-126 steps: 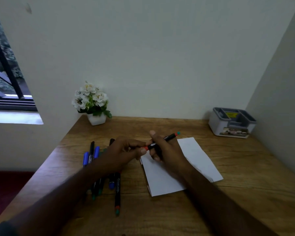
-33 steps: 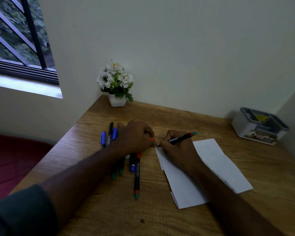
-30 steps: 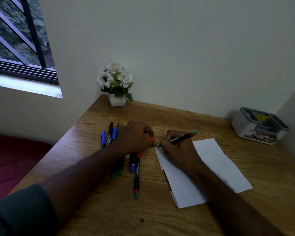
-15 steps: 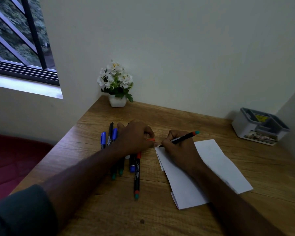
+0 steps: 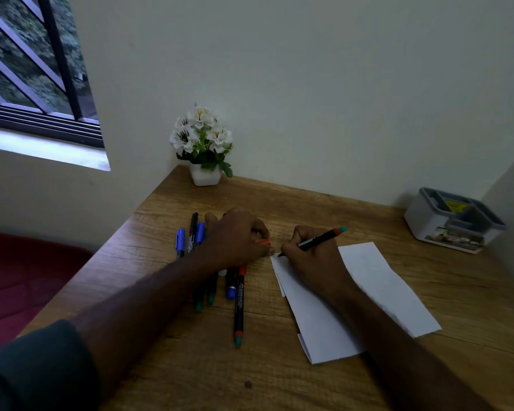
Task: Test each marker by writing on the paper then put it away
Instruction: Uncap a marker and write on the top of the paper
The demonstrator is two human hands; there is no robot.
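A folded white paper (image 5: 377, 289) lies on the wooden desk (image 5: 279, 372). My right hand (image 5: 315, 262) grips a black marker (image 5: 318, 240) with a red and teal end, its tip touching the paper's top left corner. My left hand (image 5: 238, 238) rests beside that corner and pinches the marker's red cap (image 5: 263, 242). Several more markers (image 5: 239, 304), blue, black and green-tipped, lie under and beside my left hand.
A grey and white organiser (image 5: 454, 219) stands at the back right by the side wall. A white pot of white flowers (image 5: 203, 149) sits in the back left corner. A window (image 5: 33, 63) is on the left, past the desk's left edge.
Since 4.2 s ago the marker came uncapped and my right hand brought its tip down to the paper. Over the last second both hands have hardly moved.
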